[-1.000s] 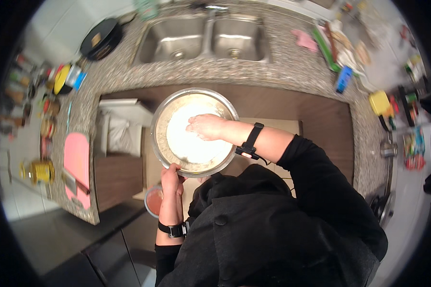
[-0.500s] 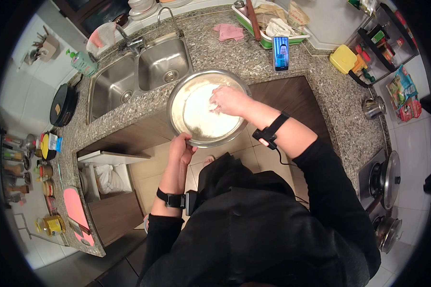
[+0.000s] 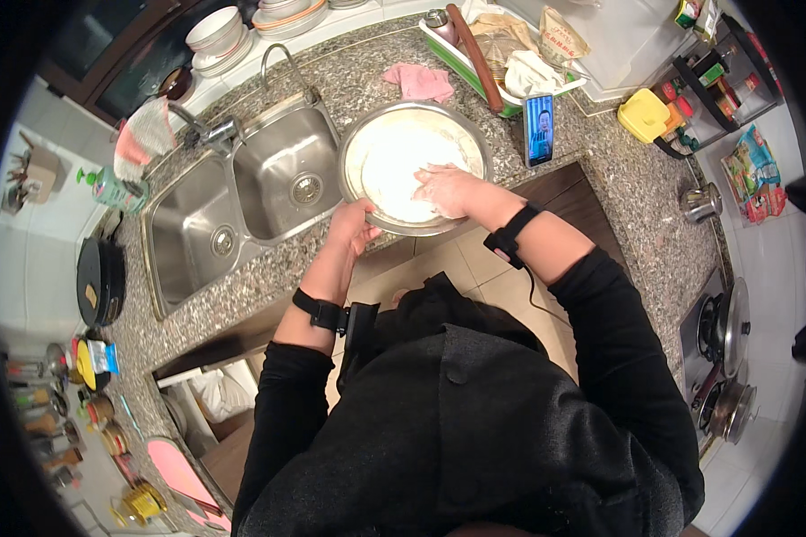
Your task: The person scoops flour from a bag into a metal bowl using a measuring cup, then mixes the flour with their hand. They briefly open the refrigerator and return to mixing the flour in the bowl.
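My left hand (image 3: 354, 224) grips the near-left rim of a wide steel bowl (image 3: 477, 150) held at the counter edge, right of the sink. Inside it is white powder like flour (image 3: 394, 148). My right hand (image 3: 446, 190) rests in the bowl on the powder, fingers apart and coated white; whether any powder lies under its palm is hidden. Just right of the bowl, a phone (image 3: 539, 130) stands upright with a person on its screen. A pink cloth (image 3: 418, 82) lies behind the bowl.
A double sink (image 3: 188, 251) with taps is to the left; a black pan (image 3: 98, 279), utensils (image 3: 40, 421) and a pink board (image 3: 177, 470) beyond. A green-edged tray (image 3: 461, 58) holds bags and a wooden rod. A stove with pots (image 3: 730, 412) is at right, an open drawer (image 3: 215, 398) below.
The view has swung round toward the sink and counter. The bowl, with both my hands, has moved forward and right to the counter edge. My right hand's fingers have spread out.
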